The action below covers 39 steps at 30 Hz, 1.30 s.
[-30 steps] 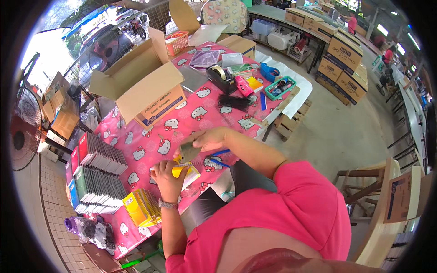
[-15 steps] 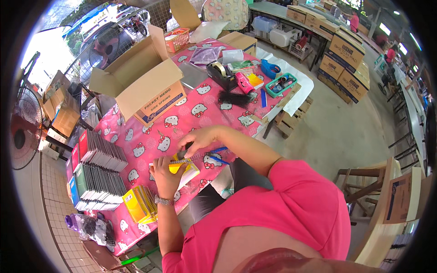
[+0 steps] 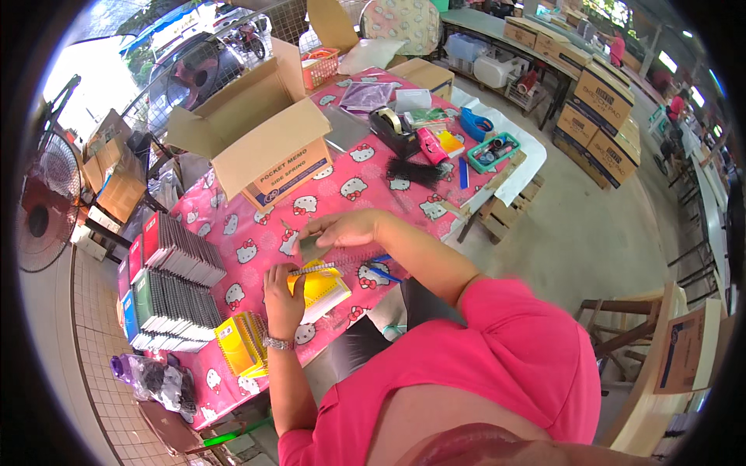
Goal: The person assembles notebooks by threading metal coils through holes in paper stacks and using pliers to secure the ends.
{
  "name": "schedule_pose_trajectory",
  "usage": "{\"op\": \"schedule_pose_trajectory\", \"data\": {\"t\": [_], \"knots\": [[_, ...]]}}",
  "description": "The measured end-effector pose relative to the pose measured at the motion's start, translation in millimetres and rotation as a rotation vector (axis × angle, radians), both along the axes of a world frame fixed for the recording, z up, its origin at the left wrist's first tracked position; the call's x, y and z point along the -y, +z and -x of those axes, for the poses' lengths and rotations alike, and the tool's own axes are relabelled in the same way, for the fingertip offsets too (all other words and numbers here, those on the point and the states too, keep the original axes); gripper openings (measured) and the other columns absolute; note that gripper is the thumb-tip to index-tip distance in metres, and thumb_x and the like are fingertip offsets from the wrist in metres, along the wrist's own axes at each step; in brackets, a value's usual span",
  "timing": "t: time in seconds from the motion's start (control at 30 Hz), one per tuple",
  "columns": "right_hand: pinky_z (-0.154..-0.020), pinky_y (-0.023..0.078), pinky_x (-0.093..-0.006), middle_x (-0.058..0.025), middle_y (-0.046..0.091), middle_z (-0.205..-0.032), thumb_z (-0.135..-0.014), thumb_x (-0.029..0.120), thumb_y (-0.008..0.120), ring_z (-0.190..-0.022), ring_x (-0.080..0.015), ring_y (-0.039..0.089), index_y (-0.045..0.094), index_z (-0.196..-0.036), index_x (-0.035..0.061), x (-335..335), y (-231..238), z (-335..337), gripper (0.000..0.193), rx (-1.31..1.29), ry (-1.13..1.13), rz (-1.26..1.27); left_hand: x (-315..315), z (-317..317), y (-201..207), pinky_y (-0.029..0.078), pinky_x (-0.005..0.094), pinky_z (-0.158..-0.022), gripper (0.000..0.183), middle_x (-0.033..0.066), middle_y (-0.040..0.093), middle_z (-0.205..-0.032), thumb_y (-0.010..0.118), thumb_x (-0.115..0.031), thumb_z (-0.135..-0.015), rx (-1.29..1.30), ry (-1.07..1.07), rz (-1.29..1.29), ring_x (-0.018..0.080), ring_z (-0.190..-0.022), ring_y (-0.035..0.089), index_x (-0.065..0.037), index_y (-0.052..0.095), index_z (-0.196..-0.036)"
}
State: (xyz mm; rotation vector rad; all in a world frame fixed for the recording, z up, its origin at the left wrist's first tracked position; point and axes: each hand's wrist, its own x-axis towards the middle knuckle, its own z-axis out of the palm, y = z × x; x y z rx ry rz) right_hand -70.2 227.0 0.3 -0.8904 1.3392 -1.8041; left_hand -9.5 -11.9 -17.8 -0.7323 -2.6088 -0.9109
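A small yellow notebook (image 3: 320, 289) lies at the table's near edge. Its spiral binding runs along the far side, and a thin length of coil (image 3: 353, 261) extends to the right beyond it. My left hand (image 3: 283, 301) grips the notebook's left end, thumb against the cover. Just beyond the binding is my right hand (image 3: 342, 230), fingers curled round a dark greenish thing (image 3: 312, 248) that I cannot make out. Blue-handled pliers (image 3: 382, 270) lie right of the notebook, partly behind the coil.
Yellow spiral notebooks (image 3: 241, 342) and stacks of black-bound notebooks (image 3: 175, 299) stand left. Beyond is an open cardboard box (image 3: 284, 175). A tape dispenser (image 3: 395, 133), black bristle-like strands (image 3: 416, 172) and a green tray (image 3: 494, 153) lie at the far right.
My right hand has lifted off the binding and moved slightly away, uncovering more of the yellow notebook. My left hand keeps its grip. The whole view has shifted a little.
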Motion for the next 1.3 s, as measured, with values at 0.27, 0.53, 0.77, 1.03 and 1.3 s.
{"op": "schedule_pose_trajectory", "data": {"t": [0.27,0.53,0.77,1.03,1.3], "knots": [[-0.106,0.036,-0.0336,-0.0079,0.058,-0.126,-0.086,0.022,0.066,-0.122,-0.0186,0.05,0.056,-0.128,-0.0002,11.6,-12.1,15.4,0.049,0.093,0.015,0.044,4.2,5.3,8.0,0.047,0.0429,-0.079,0.023,0.0146,0.058,-0.096,0.072,-0.007,-0.078,-0.055,0.025,-0.019,0.0356,-0.091,0.057,-0.002,0.06,-0.096],[-0.104,0.036,-0.0339,-0.0068,0.059,-0.126,-0.084,0.021,0.067,-0.116,-0.0199,0.053,0.059,-0.125,0.0024,18.7,-3.5,12.0,0.046,-0.186,-0.061,-0.209,12.0,12.6,-10.6,0.049,0.0336,-0.065,0.025,0.0131,0.06,-0.09,0.074,-0.005,-0.078,0.097,-0.023,-0.201,0.0243,-0.078,0.063,0.001,0.059,-0.096],[-0.096,0.043,-0.0331,-0.0056,0.066,-0.112,-0.08,0.026,0.073,-0.109,-0.0144,0.057,0.063,-0.122,0.0056,15.6,-53.6,46.2,0.047,-0.252,-0.195,-0.448,7.9,12.6,-13.1,0.05,0.0296,-0.06,0.021,0.0141,0.065,-0.088,0.07,-0.003,-0.083,0.148,0.052,-0.214,0.0185,-0.067,0.064,0.002,0.058,-0.099],[-0.106,0.022,-0.0673,-0.0122,0.037,-0.149,-0.081,0.06,0.061,-0.139,-0.0443,0.026,0.042,-0.143,0.0177,-18.5,-155.4,-16.9,0.077,-0.764,-0.863,-1.235,16.2,-2.8,-29.9,0.05,0.0293,-0.055,0.015,0.0139,0.064,-0.071,0.062,-0.013,-0.093,0.111,0.225,-0.541,0.0189,-0.063,0.069,0.001,0.061,-0.094],[-0.1,0.037,-0.0522,-0.0172,0.051,-0.132,-0.088,0.031,0.062,-0.123,-0.0384,0.046,0.049,-0.135,0.0094,-35.2,-189.8,-118.9,0.054,-0.862,-0.877,-1.234,9.2,-2.4,-36.9,0.052,0.027,-0.057,0.031,0.0095,0.065,-0.079,0.065,-0.012,-0.092,-0.062,0.208,-0.418,0.0126,-0.069,0.067,-0.002,0.053,-0.118]]}}
